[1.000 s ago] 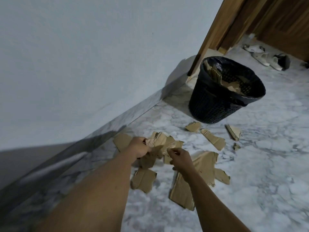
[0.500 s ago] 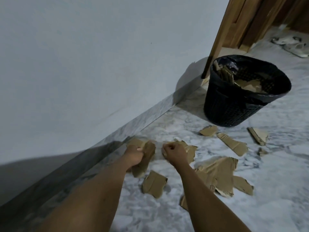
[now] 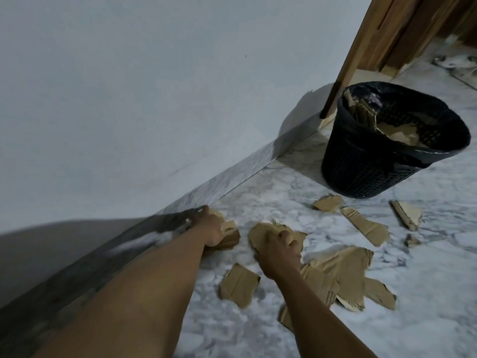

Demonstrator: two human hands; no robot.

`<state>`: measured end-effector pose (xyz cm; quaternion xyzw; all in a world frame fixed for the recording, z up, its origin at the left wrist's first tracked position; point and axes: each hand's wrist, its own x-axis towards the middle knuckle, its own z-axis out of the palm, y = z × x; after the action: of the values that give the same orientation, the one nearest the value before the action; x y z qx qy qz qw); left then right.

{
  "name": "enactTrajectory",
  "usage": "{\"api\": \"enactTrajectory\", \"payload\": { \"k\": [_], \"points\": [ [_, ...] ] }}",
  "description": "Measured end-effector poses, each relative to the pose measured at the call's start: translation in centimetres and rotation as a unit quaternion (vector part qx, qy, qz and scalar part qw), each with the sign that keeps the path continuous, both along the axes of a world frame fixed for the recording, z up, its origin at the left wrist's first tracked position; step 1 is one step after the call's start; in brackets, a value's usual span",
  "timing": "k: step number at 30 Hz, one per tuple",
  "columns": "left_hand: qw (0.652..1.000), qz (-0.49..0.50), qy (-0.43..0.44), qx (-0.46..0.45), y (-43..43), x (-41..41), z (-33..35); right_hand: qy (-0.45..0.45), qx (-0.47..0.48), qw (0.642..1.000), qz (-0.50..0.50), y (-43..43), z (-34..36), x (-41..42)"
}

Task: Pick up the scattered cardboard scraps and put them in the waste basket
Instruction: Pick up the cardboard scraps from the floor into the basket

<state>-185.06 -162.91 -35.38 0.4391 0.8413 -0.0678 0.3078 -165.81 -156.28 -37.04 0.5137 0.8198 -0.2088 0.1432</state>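
Note:
Brown cardboard scraps lie scattered on the marble floor. My left hand [image 3: 211, 232] is closed around a folded scrap [image 3: 230, 233] beside the skirting. My right hand [image 3: 280, 251] grips a crumpled scrap [image 3: 260, 231] just to the right of it. A small flat piece [image 3: 238, 285] lies between my forearms. A large torn sheet [image 3: 340, 275] spreads right of my right wrist. Smaller pieces [image 3: 365, 224] lie nearer the black mesh waste basket [image 3: 361, 171], which stands at the far right with a black liner and cardboard inside.
A pale wall with a marble skirting [image 3: 232, 177] runs along the left. A wooden door frame [image 3: 361, 47] rises behind the basket. Pale sandals [image 3: 454, 62] lie at the top right edge. One scrap [image 3: 406, 214] lies farther right.
Both hands have dropped lower to the floor and closed on separate scraps; the pile they held together is split. The view has swung left, shifting the basket rightward.

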Motion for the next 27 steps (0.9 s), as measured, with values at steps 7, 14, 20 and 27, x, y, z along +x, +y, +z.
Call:
{"api": "enactTrajectory", "payload": {
  "k": [7, 14, 20, 27],
  "points": [
    [0.998, 0.053, -0.013, -0.015, 0.6, -2.0, -1.8, 0.066, -0.016, 0.998, -0.004, 2.7, 0.3, -0.6],
    [0.976, 0.141, -0.078, 0.150, -0.5, -0.8, -0.1, 0.288, 0.108, 0.927, -0.213, 3.7, 2.4, 1.7],
    [0.945, 0.199, -0.211, 0.150, -0.4, -0.7, 2.5, 0.460, 0.025, 0.789, -0.407, 5.5, 4.9, 3.3],
    [0.935, 0.026, -0.335, -0.111, 0.0, 3.8, 5.6, 0.477, -0.155, 0.749, -0.433, 6.1, 4.5, 2.5]
  ]
}}
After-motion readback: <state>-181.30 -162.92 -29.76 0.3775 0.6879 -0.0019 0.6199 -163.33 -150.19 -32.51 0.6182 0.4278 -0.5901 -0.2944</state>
